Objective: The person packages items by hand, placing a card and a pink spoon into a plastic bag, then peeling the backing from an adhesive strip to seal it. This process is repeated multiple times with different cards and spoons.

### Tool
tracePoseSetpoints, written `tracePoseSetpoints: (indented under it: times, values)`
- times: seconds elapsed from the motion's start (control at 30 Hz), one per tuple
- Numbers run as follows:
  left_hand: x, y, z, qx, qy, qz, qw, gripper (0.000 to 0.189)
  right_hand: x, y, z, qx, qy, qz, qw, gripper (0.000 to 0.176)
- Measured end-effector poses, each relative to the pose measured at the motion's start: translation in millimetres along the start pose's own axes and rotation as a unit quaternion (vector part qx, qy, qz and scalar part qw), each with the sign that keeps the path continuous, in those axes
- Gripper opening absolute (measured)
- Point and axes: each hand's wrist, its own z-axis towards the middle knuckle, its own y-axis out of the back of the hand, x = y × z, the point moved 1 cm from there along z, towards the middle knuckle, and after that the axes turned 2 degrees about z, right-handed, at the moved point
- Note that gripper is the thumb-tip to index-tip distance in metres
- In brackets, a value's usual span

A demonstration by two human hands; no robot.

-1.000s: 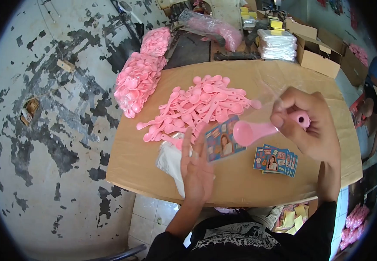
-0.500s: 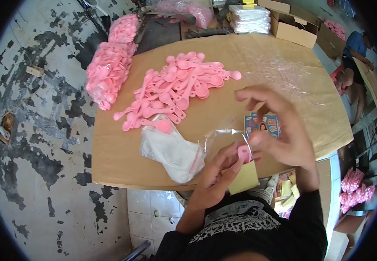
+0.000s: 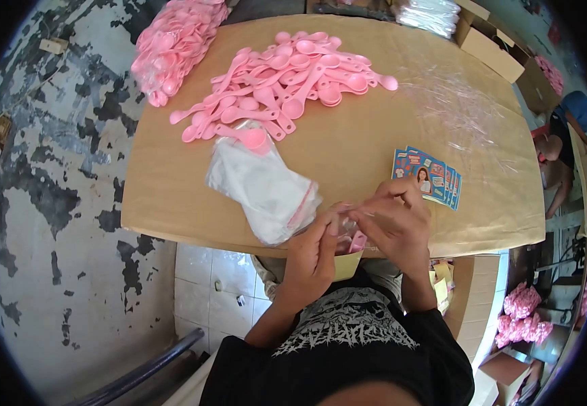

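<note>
Both hands are at the table's near edge, closed on the top of a clear plastic bag [image 3: 345,229]. My left hand [image 3: 312,256] pinches its left side, and my right hand [image 3: 400,227] pinches the right side. Inside the bag show part of a pink measuring spoon [image 3: 357,242] and a yellowish card [image 3: 347,266]; their lower ends hang below the table edge. Left of my hands lies a stack of clear bags [image 3: 259,189] with one spoon resting on its top end. Printed cards [image 3: 423,177] with a blue front are fanned out just beyond my right hand.
A heap of pink measuring spoons [image 3: 286,81] covers the far left of the brown table [image 3: 347,145]. A large bag of spoons [image 3: 175,51] stands beside it. Thin clear strips [image 3: 459,108] lie at the right. Behind are cardboard boxes [image 3: 489,51]; another person [image 3: 571,128] sits at far right.
My right hand has come down from above the cards to the bag's opening, and both hands now pinch it. The spoon has sunk deeper into the bag. The head view has shifted.
</note>
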Motion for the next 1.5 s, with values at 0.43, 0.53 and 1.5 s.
tracePoseSetpoints:
  times: [0.43,0.53,1.5]
  values:
    - [-17,-4,3,0.040,0.005,0.191,0.981,0.030,-7,6,9,0.048,0.101,-0.113,0.987,0.027]
    - [-21,-3,5,0.050,0.002,0.224,0.973,0.034,-5,8,15,0.088,0.090,-0.118,0.985,0.024]
    - [-72,26,63,0.113,-0.031,-0.167,0.979,0.040,-41,137,101,0.088,-0.113,-0.052,0.988,0.030]
